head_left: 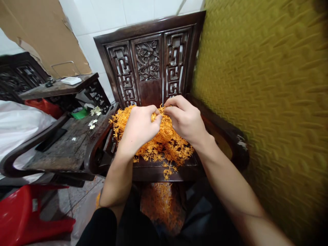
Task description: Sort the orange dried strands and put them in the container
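Note:
A heap of orange artificial-looking flower sprigs covers the seat of a dark carved wooden chair. Over the heap's upper part, my left hand is closed in a pinch, thumb against bent fingers, with a bit of orange sprig at its fingertips. Close by on the right, my right hand pinches a thin orange sprig between thumb and fingers. The fingertips of both hands are a short gap apart. One sprig hangs over the front edge of the seat.
At left stands a second dark wooden chair with small white flowers and a green item. A red plastic stool is at lower left. A yellow textured panel borders the right. Orange bits show below the seat.

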`<move>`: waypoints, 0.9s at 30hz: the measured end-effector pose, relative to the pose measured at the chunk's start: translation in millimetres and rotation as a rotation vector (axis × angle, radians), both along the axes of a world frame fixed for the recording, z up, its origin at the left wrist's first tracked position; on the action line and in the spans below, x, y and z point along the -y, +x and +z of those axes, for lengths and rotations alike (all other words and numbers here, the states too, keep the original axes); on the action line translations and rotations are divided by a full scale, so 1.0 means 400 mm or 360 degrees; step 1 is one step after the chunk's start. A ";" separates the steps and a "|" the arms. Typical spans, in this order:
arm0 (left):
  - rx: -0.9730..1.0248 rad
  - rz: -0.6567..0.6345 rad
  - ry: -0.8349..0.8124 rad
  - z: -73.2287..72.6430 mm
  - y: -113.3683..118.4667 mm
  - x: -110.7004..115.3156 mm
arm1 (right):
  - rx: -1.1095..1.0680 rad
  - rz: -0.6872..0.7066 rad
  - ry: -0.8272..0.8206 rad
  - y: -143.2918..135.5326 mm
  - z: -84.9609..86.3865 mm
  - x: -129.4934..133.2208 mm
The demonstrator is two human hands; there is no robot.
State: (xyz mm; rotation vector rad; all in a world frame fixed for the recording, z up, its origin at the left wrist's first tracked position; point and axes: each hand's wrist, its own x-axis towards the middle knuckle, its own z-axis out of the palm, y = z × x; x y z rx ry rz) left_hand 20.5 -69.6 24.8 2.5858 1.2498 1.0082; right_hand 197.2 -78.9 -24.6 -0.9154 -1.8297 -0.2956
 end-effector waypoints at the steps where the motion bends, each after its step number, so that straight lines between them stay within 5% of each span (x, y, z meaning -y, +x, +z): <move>1: -0.0012 0.0020 0.0015 0.002 0.002 0.003 | 0.0009 -0.0005 0.0050 -0.004 -0.004 -0.006; 4: 0.0025 0.0020 0.0008 0.022 -0.007 0.035 | 0.0003 -0.0081 0.0091 0.006 -0.019 -0.031; 8: 0.0237 -0.0268 -0.0219 0.073 -0.074 0.097 | -0.0210 -0.0326 -0.0034 0.096 -0.054 -0.084; 11: 0.0463 -0.0184 -0.0250 0.085 -0.126 0.088 | -0.0561 -0.0366 -0.0155 0.156 -0.074 -0.109; 18: 0.0986 -0.0167 -0.0547 0.032 -0.127 -0.024 | -0.1462 0.0314 -0.0689 0.111 -0.051 -0.104; 27: 0.0818 -0.0246 -0.0612 0.038 -0.147 -0.024 | -0.2324 0.1145 -0.0940 0.131 -0.074 -0.138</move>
